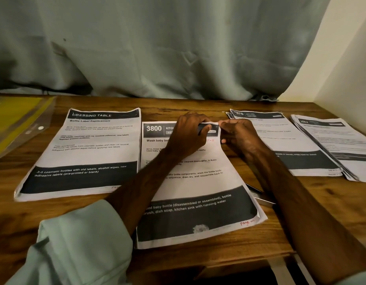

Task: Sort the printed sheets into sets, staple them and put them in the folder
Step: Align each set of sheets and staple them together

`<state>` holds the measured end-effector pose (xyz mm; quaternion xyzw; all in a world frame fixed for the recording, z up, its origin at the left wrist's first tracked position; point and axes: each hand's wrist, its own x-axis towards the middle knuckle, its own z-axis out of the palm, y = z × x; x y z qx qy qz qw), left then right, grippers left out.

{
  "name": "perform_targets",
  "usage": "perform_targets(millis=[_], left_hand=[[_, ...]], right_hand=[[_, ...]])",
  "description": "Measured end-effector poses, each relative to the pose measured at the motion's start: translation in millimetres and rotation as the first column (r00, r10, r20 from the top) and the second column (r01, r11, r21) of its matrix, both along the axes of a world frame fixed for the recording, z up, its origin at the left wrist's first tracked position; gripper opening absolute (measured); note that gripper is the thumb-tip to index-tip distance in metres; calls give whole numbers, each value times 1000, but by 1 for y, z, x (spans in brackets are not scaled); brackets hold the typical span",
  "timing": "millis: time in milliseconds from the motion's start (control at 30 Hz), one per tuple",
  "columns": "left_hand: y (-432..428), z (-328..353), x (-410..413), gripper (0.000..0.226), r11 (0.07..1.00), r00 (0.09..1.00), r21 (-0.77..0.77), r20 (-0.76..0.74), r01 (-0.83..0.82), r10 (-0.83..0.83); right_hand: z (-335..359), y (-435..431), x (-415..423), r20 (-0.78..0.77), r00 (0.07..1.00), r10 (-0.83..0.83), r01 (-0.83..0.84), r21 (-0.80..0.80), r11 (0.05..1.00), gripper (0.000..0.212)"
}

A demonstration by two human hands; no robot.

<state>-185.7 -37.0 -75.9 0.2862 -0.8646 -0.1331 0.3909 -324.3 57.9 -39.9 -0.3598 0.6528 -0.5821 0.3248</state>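
Note:
Four sets of printed sheets lie on the wooden table (178, 104). The middle set, headed "3800" (196, 188), lies in front of me. My left hand (188, 134) pinches its top right corner, fingers curled over the paper. My right hand (237, 134) grips the same corner from the right, fingers curled. A "Dressing Table" set (89, 153) lies to the left. Two more sets (295, 145) (342, 145) lie at the right. A metal stapler (262, 197) pokes out from under my right forearm, mostly hidden. The yellow plastic folder (15, 122) lies at the far left.
A grey-green curtain (157, 48) hangs behind the table's back edge. A cream wall (346, 58) closes the right side. The table's front edge runs below the middle set. Bare wood shows between the sets and near the front left.

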Motion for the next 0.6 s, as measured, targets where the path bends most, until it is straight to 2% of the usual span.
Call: perform_targets(millis=[167,233,367,600], left_hand=[[0,1,0,29,1000,1000,-17,-9,14,-14],[1,1,1,28,1000,1000,-26,-26,9,-10],[2,2,2,30,1000,999,-3,-49,-3,3],[1,1,2,28,1000,998,8,-69,-2,3]], right_hand=[[0,0,-1,0,999,-38,38,48,998,15],[-1,0,-3,-5,999,-34,34,27,999,22],[-1,1,-5,-49,999,-23,24,13,1000,15],[-2,1,-8,-132,991,28,-31,-23,999,19]])
